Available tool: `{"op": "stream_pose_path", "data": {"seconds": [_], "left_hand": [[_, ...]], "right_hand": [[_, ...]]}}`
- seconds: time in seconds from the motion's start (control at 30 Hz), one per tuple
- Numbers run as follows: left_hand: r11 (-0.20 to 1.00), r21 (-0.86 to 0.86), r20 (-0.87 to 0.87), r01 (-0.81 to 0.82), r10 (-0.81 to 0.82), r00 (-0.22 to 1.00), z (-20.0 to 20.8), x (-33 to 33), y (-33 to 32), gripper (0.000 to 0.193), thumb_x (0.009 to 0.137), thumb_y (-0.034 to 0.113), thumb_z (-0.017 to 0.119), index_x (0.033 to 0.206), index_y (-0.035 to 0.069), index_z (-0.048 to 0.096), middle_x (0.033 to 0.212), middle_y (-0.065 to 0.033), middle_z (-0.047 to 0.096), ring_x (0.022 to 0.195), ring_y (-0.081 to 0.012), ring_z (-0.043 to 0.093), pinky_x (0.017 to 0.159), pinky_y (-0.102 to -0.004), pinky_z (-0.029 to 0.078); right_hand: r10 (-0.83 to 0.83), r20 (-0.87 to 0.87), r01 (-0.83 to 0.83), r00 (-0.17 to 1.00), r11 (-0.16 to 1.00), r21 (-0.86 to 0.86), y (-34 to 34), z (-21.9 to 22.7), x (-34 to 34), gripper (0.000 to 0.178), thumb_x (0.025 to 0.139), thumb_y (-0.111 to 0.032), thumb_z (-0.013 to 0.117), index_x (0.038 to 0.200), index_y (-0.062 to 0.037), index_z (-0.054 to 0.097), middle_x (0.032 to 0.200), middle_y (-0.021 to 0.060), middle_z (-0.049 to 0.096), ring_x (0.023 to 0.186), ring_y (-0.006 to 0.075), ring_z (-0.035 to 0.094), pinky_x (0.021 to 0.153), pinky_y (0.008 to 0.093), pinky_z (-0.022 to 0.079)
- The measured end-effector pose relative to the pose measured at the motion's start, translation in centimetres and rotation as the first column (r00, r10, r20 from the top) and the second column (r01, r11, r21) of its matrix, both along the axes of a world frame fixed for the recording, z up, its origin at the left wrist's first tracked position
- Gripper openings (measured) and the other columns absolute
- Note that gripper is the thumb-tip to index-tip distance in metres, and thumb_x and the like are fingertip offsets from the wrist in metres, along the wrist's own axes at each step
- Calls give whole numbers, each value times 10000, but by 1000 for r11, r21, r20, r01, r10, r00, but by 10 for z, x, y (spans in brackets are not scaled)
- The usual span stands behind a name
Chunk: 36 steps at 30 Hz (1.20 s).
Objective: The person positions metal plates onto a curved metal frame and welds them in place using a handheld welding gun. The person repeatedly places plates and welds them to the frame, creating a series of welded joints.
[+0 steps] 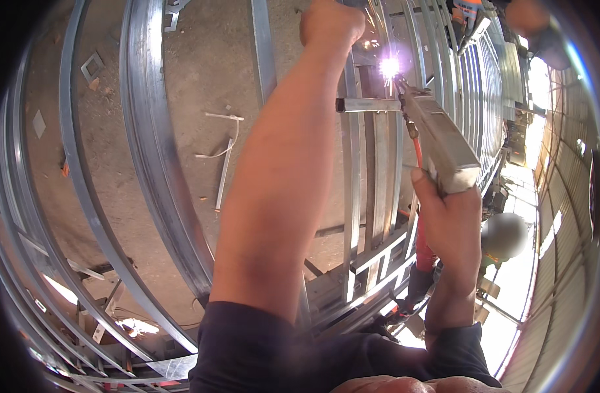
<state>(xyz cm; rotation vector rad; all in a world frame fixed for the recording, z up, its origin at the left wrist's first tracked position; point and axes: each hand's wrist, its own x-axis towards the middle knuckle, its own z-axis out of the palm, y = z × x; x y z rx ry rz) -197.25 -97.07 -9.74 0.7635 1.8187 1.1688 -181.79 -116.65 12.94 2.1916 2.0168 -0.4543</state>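
Right hand (454,219) gripping boxy metal piece (444,137) — left hand (331,26) getting cropped up top, can't tell grip — glare (389,67) blotting out metal.

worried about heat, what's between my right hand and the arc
In the head view, mostly a boxy metal piece, running from the right hand toward the arc.

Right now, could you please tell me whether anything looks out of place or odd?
Two things stand out: the bare left hand and left forearm are close to the bright, sparking arc, which looks unprotected; and loose scrap strips lie scattered on the dirt floor left of that forearm, like leftover debris.
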Motion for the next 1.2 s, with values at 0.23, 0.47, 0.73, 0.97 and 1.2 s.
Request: {"op": "stream_pose_path", "data": {"seconds": [0.23,0.47,0.73,0.97,1.2], "left_hand": [[997,29,365,-67,52,930,13,10,2,627,936,564,633,1057,-45,724,969,-251,745,882,-398,712,786,-483,528],[844,348,68,-409,412,909,55,-3,-79,568,929,432,705,1225,-46,624,1191,-207,691,1082,-243,677,892,-360,540],[990,-35,10,133,-133,991,116,180,-270,829,967,343,689,1548,-72,268,1520,-333,389,1399,-451,462,1129,-511,427],[998,-56,-348,32,-49,936,112,246,-301,793,945,291,710,1533,-54,304,1512,-329,407,1372,-497,470,1130,-514,437],[995,76,-766,57,22,642,103,184,-409,583,904,256,743,1403,22,554,1408,-219,572,1326,-421,528,1096,-528,434]], "right_hand": [[-251,-455,356,854,921,160,-32,48,48,546,862,-23,728,1376,24,549,785,54,620,536,90,545,455,254,426],[-140,-605,171,784,985,-6,-73,104,186,404,949,-129,699,1294,57,603,1055,125,708,823,180,677,729,321,554],[-189,-705,219,684,975,-48,-121,106,301,354,987,-155,669,1288,25,616,1060,95,705,800,163,672,721,321,554],[-175,-812,150,557,983,-109,-133,118,325,400,967,-136,713,1311,33,598,1043,71,683,821,142,663,693,287,548],[116,-754,-108,647,992,60,-87,143,239,228,1009,-146,657,1142,39,648,800,79,671,705,161,663,636,310,517]]}}
